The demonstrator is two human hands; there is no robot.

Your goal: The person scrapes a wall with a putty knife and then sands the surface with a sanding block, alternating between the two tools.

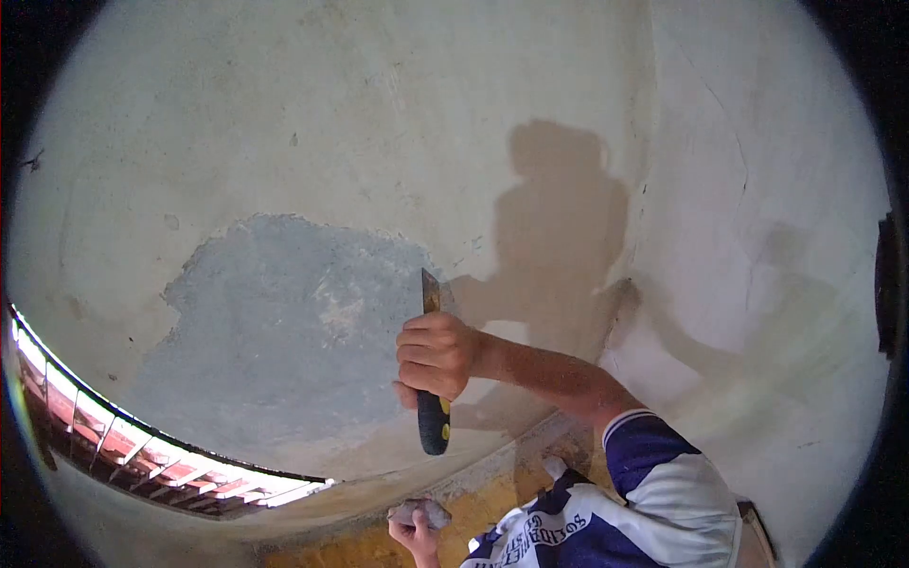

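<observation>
My right hand [436, 355] is wrapped round a scraper with a black and yellow handle [434, 424]. Its narrow, worn metal blade [431, 290] points up, near the right edge of a blue-grey patch [275, 312] on the pale wall. Lower down, my left hand [418, 536] holds a greyish lump [420, 513], fingers closed round it. What the lump is made of cannot be told.
A barred opening [170, 464] lets in bright light at the lower left. The wall corner runs down right of centre, beside a cracked wall [748, 189]. A yellowish floor [379, 549] and a bare foot [555, 466] show below. A dark object hangs at the far right.
</observation>
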